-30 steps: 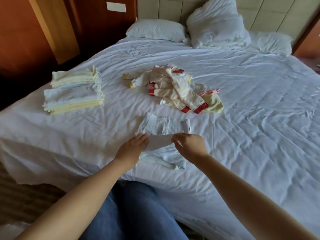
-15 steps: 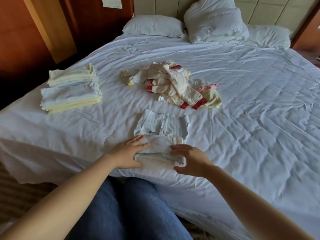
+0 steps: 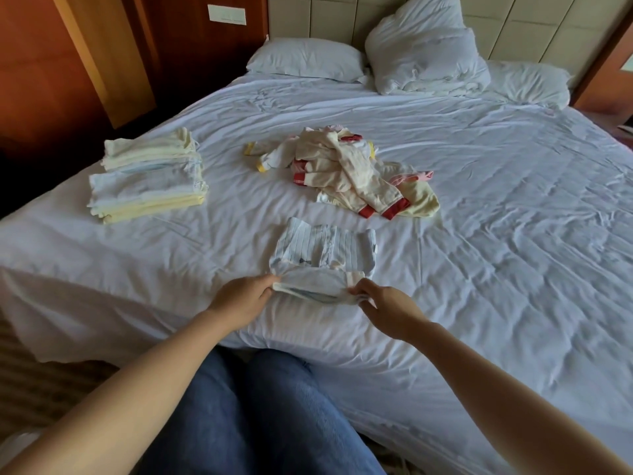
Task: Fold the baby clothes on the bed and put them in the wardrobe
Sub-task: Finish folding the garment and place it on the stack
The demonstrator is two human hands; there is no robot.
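Head view: at lower centre the left hand (image 3: pixel 245 296) and right hand (image 3: pixel 387 310) each pinch one end of a small folded white garment (image 3: pixel 313 284), fingers curled round its edges, low over the bed (image 3: pixel 496 200). This fold looks nearly done. Next it probably goes to the folded stack (image 3: pixel 147 176) at left. The loose pile (image 3: pixel 346 173) at centre is not yet folded.

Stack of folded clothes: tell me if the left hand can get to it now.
Probably, after letting go: the left hand grips the folded garment, and only bare sheet lies between it and the stack.
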